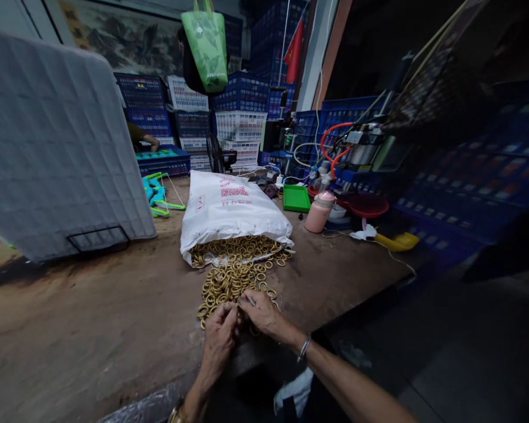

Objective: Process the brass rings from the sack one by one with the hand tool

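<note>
A heap of brass-coloured rings (pixel 227 279) spills onto the table from the mouth of a white woven sack (pixel 233 205) with red print. At the near edge of the heap, my left hand (pixel 221 329) is closed, thumb and fingers pinched together. My right hand (pixel 262 314) meets it from the right, also in a pinch, with a small silvery glint at its fingers. The fingertips of both hands nearly touch. What lies between them is too small and too covered to make out.
A tall grey padded panel (pixel 66 147) stands at left on the brown table (pixel 114 329). Behind the sack are bright plastic pieces (pixel 158 194); rightward, a green tray (pixel 296 198), a pink bottle (pixel 320 211) and a yellow scoop-like object (pixel 397 241). Crates (pixel 240 126) and another person's arm (pixel 147 140) are farther back.
</note>
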A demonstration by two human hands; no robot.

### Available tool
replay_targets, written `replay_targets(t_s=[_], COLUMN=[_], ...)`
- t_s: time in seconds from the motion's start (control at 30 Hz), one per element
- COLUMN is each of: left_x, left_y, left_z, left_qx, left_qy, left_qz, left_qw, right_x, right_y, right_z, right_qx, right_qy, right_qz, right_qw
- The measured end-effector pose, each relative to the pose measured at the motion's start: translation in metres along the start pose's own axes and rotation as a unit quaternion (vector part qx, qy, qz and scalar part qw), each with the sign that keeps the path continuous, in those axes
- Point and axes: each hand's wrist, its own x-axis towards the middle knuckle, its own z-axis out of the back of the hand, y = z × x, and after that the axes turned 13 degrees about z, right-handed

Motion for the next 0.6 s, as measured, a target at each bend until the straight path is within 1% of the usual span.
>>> replay_targets(t_s=[0.17,0.23,0.37,0.43,0.5,0.6], left_x=[-0.0063,-0.0074,-0.0070,-0.0065,-0.0065,-0.0071], left_y=[0.0020,0.0029,0.0050,0.0059,0.0057,0.0030], left_z=[0.0020,0.0020,0.0021,0.0021,0.0019,0.0008], left_qx=[-0.012,-0.023,-0.042,-0.046,-0.044,-0.043], left_qy=[0.046,0.054,0.056,0.053,0.049,0.044], left_qz=[0.050,0.055,0.059,0.058,0.060,0.061], left_qw=[0.998,0.997,0.996,0.996,0.996,0.996], right_x=[-0.0009,-0.0014,-0.0006,-0.0005,-0.0020,-0.0077], right_y=[0.0044,0.0064,0.0053,0.0028,0.0003,-0.0009], right_z=[0.0001,0.0003,0.0001,0.0004,0.0011,0.0021], right_qx=[-0.002,0.011,0.037,0.007,-0.059,-0.166], right_qy=[-0.003,0.003,0.003,-0.006,-0.006,0.036], right_qz=[0.005,0.006,-0.017,-0.022,-0.010,0.035], right_qw=[1.000,1.000,0.999,1.000,0.998,0.985])
